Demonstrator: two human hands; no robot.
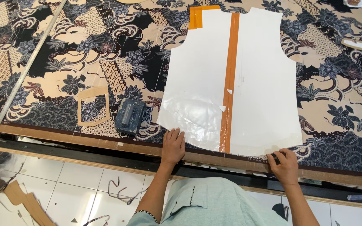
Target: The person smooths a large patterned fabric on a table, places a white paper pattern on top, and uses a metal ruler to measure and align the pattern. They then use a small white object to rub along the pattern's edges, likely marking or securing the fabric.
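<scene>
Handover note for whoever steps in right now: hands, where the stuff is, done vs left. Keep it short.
Left hand: flat on the pattern's lower left edge, holding nothing.
Right hand: at the lower right corner, pinching a small dark marker; cannot tell whether it touches the cloth.
Pattern: white, vest-shaped, orange tape down the middle, lying flat on the printed fabric.
Weight and cardboard frame lie left of it; metal ruler far left.
Done: pattern laid at the fabric's near edge.
Left: no traced outline or cut visible yet.
</scene>
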